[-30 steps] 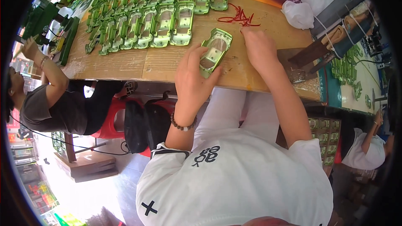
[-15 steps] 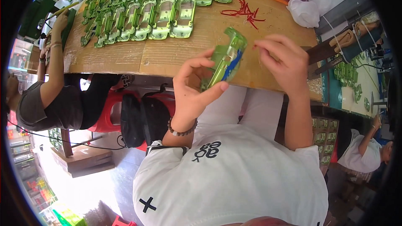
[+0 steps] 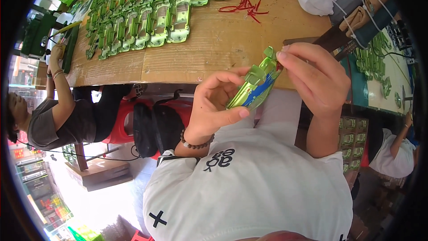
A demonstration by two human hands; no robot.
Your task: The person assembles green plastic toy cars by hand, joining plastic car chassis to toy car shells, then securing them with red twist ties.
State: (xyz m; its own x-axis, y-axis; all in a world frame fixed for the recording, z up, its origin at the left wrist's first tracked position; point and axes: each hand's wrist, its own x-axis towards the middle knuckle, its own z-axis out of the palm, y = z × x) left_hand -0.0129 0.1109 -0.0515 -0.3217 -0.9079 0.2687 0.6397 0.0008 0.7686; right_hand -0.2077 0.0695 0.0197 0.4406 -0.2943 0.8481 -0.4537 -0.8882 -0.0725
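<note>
My left hand (image 3: 206, 107) is closed round the lower side of a translucent green plastic shell (image 3: 252, 85) shaped like a toy car body, with blue on its side. The shell is held tilted above the table's front edge. At its upper end, the thumb and forefinger of my right hand (image 3: 315, 76) are pinched together, touching or nearly touching it. A bit of red (image 3: 279, 66) shows by those fingertips; most of it is hidden. Thin red strips (image 3: 244, 7) lie in a loose pile on the table beyond.
Rows of similar green shells (image 3: 178, 20) cover the far left of the cardboard-topped table (image 3: 178, 64). White plastic bags (image 3: 313, 1) lie at the far right, beside a dark beam (image 3: 330, 40). Co-workers sit to the left (image 3: 62, 109) and right (image 3: 392, 151).
My right hand, which was apart from the shell with a small red bit in its fingertips, has come to the shell's upper end. The shell has shifted right and nearer and turned slightly.
</note>
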